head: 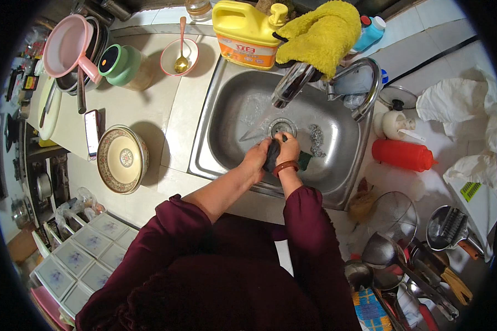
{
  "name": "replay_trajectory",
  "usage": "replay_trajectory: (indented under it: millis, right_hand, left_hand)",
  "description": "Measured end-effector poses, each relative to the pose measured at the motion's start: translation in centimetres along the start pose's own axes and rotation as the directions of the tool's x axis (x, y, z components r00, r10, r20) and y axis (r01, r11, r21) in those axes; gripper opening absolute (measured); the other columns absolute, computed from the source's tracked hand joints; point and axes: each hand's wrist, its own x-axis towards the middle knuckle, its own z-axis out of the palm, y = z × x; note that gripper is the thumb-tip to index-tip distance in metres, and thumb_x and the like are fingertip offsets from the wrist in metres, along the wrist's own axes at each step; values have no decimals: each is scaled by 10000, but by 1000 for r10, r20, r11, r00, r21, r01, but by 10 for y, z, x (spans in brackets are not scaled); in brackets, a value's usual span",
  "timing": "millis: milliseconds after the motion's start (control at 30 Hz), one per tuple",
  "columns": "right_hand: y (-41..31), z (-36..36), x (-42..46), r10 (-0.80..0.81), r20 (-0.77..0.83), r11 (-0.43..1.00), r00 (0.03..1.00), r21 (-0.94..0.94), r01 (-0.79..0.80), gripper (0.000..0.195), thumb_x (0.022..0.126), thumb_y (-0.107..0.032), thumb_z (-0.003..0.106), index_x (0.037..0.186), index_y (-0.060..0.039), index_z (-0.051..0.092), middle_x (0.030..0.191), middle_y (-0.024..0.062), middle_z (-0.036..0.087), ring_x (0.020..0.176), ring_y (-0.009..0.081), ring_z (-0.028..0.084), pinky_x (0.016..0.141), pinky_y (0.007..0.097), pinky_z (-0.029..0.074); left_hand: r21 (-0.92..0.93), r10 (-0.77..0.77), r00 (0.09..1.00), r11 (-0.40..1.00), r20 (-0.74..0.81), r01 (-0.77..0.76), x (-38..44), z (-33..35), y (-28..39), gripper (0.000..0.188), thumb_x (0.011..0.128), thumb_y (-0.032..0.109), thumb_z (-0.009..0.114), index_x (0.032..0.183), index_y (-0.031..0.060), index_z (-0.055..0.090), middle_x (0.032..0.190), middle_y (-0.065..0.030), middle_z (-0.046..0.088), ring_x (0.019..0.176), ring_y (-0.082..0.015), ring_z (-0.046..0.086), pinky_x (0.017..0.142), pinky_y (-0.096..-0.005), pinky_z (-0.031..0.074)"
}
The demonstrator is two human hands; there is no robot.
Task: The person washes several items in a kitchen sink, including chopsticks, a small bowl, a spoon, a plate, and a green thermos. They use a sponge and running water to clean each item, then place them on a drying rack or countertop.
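Note:
Over the stainless steel sink [240,111], my left hand [256,159] and my right hand [288,148] hold a dark, wet-looking cloth [272,155] between them. A reddish bangle [285,167] circles my right wrist. Just beyond my fingers lies the drain [282,127]. Water runs from the chrome faucet [290,89] towards the left of the basin. A steel wool scourer [316,140] lies on the basin floor to the right, and a dark green piece [304,160] shows beside my right wrist.
Left of the sink are stacked patterned bowls [124,159], a phone [92,134] and a bowl [179,57] with a spoon. A yellow detergent jug [246,35] and a yellow towel [321,39] stand behind. To the right are a red squeeze bottle [401,155], a wire strainer [393,217] and several ladles.

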Motion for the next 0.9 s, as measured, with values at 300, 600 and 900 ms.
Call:
replay_trajectory:
  millis: [300,600,900]
  right_hand:
    - [-49,6,-81,-233,-88,972,968,-57,229,263,856,-259,608,771,-11,598,679,212,571,626,357,577,581,410,432]
    - [-16,-3,-16,-216,107,908,971,387,159,317,918,-320,549,962,-12,610,876,93,642,796,210,588,757,335,452]
    - [-21,-36,-45,-175,143,951,974,281,130,219,857,-118,629,1037,-8,574,898,58,620,832,135,577,767,286,469]
  left_hand:
    - [-72,-116,993,991,-31,114,19,-27,4,363,925,415,532,931,53,563,853,-109,595,735,-255,576,675,-416,474]
    - [23,-132,991,991,37,131,-12,-10,4,554,996,463,215,1252,40,466,1202,-142,565,1073,-288,577,914,-445,469]
    - [-228,-307,939,914,152,336,-25,-22,17,774,890,699,204,1407,133,311,1372,-112,435,1212,-275,483,1001,-481,387]
